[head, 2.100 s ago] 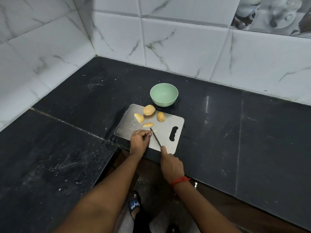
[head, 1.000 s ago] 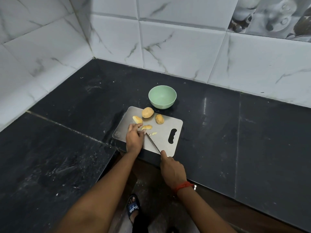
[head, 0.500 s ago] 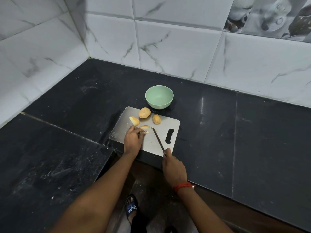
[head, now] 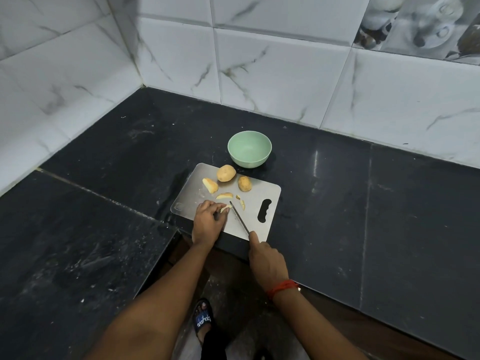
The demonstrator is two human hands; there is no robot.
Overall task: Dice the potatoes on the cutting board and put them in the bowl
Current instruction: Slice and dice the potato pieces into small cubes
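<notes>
Pinching a slice [head: 225, 209] with left hand [head: 207, 224], right hand [head: 267, 261] grips knife [head: 239, 217]. Slice likely firm, slippery; pin it away from blade

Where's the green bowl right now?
In the head view, the green bowl sits on the black counter just past the far edge of the cutting board, behind the largest potato.

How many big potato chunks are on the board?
3: the round chunk beside the bowl, the right chunk, the left chunk. The left hand covers only a slice.
</notes>
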